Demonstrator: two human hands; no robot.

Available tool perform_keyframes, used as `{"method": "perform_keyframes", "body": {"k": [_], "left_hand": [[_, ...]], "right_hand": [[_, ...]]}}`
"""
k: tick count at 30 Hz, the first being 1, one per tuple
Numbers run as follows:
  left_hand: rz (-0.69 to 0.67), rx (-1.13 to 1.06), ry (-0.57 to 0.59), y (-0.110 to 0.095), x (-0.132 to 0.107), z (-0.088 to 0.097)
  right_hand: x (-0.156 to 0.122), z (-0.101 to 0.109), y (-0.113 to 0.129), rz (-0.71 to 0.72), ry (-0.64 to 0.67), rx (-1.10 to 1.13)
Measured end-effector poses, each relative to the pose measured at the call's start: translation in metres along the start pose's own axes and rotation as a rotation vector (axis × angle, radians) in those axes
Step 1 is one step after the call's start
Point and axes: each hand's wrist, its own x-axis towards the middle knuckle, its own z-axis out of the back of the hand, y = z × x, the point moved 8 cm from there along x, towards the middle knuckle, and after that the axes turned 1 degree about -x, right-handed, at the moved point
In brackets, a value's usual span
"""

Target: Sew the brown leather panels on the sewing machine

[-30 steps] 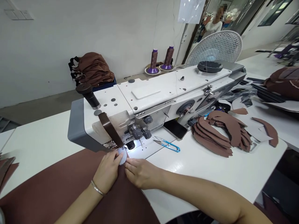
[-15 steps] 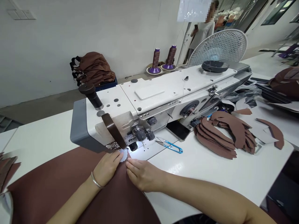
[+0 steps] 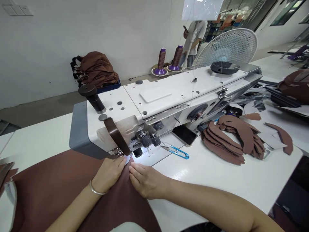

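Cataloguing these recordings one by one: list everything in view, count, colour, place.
sewing machine: one, white and grey, centre
table: at least one, white, under machine
sheet: one, brown, lower left
patch: one, pale blue, at left fingertips
phone: one, black, under machine arm
snips: one, blue, beside phone
spools: two, brown on purple, behind machine
fan: one, white, back right
cut pieces: many, brown, table's right
bundle: one, brown, right edge
cloth pile: one, brown, back left
hanging plastic: one, whitish, top
switch panel: one, pale, upper left
person: one, in white, background
left hand: one, silver bangle, at patch
right hand: one, bare, on sheet edge
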Motion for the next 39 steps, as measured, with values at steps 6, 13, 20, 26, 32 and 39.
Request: {"method": "perform_keyframes", "body": {"k": [6, 13, 20, 26, 32, 39], "left_hand": [[0.077, -0.067, 0.1, -0.004, 0.005, -0.01], [0.256, 0.02, 0.27, -0.012, 0.007, -0.03], [0.339, 0.087, 0.226, -0.006, 0.001, -0.024], [0.162, 0.042, 0.073, -0.003, -0.008, -0.011], [0.079, 0.007, 0.106, -0.01, -0.003, -0.019], [0.122, 0.094, 0.128, -0.011, 0.002, -0.021]], "right_hand": [[0.002, 0.0, -0.001, -0.021, -0.018, -0.012], [0.005, -0.008, -0.003, -0.044, 0.007, -0.025], [0.0, 0.006, 0.004, -0.031, -0.029, -0.019], [-0.005, 0.016, 0.017, 0.008, -0.013, -0.059], [0.001, 0.01, 0.014, 0.0, -0.02, -0.058], [0.005, 0.016, 0.015, -0.024, -0.065, -0.033]]}}
